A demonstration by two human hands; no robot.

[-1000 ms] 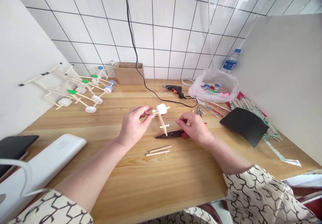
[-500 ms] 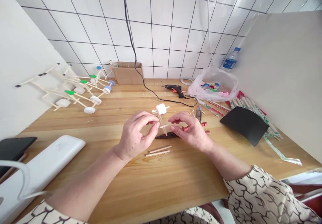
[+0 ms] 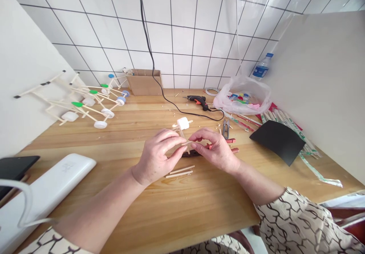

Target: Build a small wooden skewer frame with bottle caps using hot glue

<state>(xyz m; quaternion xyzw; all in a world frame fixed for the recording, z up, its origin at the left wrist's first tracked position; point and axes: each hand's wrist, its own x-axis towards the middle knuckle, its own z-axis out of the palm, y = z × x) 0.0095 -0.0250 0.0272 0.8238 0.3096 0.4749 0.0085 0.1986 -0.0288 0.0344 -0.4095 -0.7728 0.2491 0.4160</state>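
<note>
Between the fingertips of my left hand (image 3: 158, 155) and my right hand (image 3: 215, 149) is a short wooden stick (image 3: 187, 143). Both hands pinch it, one near each end. Just behind them lies a small stick frame with a white block (image 3: 183, 123), its near part partly covered by my fingers. Pliers with red handles (image 3: 230, 141) rest under and beside my right hand, their dark jaws (image 3: 191, 153) showing below the fingertips. Two loose sticks (image 3: 179, 171) lie on the wooden table (image 3: 182, 208) nearer to me.
Stick models with bottle-cap wheels (image 3: 100, 124) stand at the left. Behind are a cardboard box (image 3: 144, 83), a glue gun (image 3: 199, 101) with its cable, and a plastic bag of caps (image 3: 242, 96). Small snips (image 3: 226, 129), a black sheet (image 3: 278, 140) and a white power bank (image 3: 59, 185) lie around.
My left hand has moved right, close to my right hand. The short stick, earlier visible between the separated hands, is now pinched by both.
</note>
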